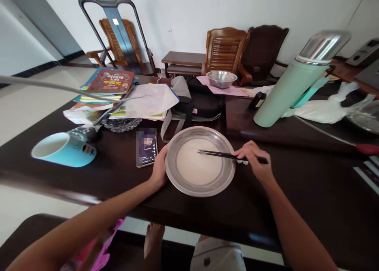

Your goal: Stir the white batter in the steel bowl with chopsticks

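Observation:
A steel bowl [175,172] holding pale whitish batter [197,162] sits on the dark table [296,192] in front of me. My left hand [160,169] presses against the bowl's left rim, fingers curled round it. My right hand [255,160] is closed on a pair of black chopsticks [219,154]. The chopstick tips reach over the batter, near the middle of the bowl.
A phone [146,148] lies left of the bowl, a blue mug [63,149] on its side further left. Books [110,81], papers, a glass dish [121,124] and a black bag [204,101] lie behind. A green thermos [290,89], a small steel bowl [221,78], plastic bags and wooden chairs stand beyond.

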A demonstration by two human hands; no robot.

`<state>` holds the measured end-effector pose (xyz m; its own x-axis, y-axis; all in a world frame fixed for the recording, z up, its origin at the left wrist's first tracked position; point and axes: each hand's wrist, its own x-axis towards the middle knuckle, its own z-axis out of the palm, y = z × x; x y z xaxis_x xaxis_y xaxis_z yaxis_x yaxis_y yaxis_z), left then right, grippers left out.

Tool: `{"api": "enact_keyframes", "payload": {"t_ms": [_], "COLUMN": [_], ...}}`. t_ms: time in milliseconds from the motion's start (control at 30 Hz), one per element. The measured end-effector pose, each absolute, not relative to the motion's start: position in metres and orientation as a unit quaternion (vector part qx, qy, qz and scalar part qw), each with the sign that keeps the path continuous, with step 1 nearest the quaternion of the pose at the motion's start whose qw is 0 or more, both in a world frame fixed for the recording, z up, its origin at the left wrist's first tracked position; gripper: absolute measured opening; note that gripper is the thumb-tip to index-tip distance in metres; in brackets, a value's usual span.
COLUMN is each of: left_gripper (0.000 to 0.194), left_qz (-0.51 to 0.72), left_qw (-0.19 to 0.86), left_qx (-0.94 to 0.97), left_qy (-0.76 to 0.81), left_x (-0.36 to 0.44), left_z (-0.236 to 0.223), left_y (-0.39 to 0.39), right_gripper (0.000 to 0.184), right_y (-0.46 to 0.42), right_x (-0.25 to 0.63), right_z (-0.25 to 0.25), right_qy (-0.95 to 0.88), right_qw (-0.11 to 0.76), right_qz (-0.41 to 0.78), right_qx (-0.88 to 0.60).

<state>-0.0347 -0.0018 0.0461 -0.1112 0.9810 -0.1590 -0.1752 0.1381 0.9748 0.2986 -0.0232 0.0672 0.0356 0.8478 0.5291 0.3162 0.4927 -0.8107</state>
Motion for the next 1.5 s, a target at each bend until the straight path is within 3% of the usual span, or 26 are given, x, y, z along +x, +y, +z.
{"api": "enact_keyframes", "payload": {"t_ms": [100,300,467,633,833,967,1067,1267,1400,1500], "left_gripper": [0.055,0.046,0.044,0.049,0.036,0.031,0.034,0.045,0.049,0.05], "left_qz": [0.543,0.545,0.531,0.533,0.575,0.582,0.568,0.571,0.579,0.59], "left_qw": [0.572,0.591,0.584,0.59,0.6,0.609,0.627,0.621,0.609,0.598], "left_qx": [0.352,0.318,0.337,0.343,0.268,0.185,0.153,0.19,0.191,0.202], "left_qy": [0.504,0.502,0.514,0.501,0.488,0.506,0.51,0.502,0.508,0.504], "left_x": [-0.036,-0.038,-0.038,-0.035,-0.031,-0.029,-0.028,-0.031,-0.032,-0.031], "left_z": [0.039,0.035,0.039,0.042,0.041,0.042,0.044,0.044,0.041,0.039], "left_y": [-0.004,-0.005,-0.005,-0.005,-0.006,-0.006,-0.007,-0.008,-0.007,-0.006], "right_gripper": [0.053,0.035,0.052,0.035,0.05,0.042,0.034,0.047,0.032,0.037], "right_y": [-0.025,-0.028,-0.03,-0.032,-0.031,-0.033,-0.032,-0.032,-0.032,-0.032], "right_x": [0.304,0.296,0.302,0.293,0.295,0.29,0.289,0.292,0.289,0.293], "right_z": [0.066,0.07,0.07,0.074,0.075,0.076,0.078,0.079,0.078,0.077], "right_qy": [-0.63,-0.713,-0.66,-0.734,-0.671,-0.724,-0.745,-0.711,-0.748,-0.718], "right_qw": [0.598,0.512,0.593,0.495,0.574,0.529,0.51,0.55,0.496,0.535], "right_qz": [0.263,0.242,0.235,0.249,0.223,0.261,0.235,0.246,0.238,0.213], "right_qx": [-0.419,-0.412,-0.397,-0.394,-0.412,-0.358,-0.361,-0.362,-0.371,-0.391]}}
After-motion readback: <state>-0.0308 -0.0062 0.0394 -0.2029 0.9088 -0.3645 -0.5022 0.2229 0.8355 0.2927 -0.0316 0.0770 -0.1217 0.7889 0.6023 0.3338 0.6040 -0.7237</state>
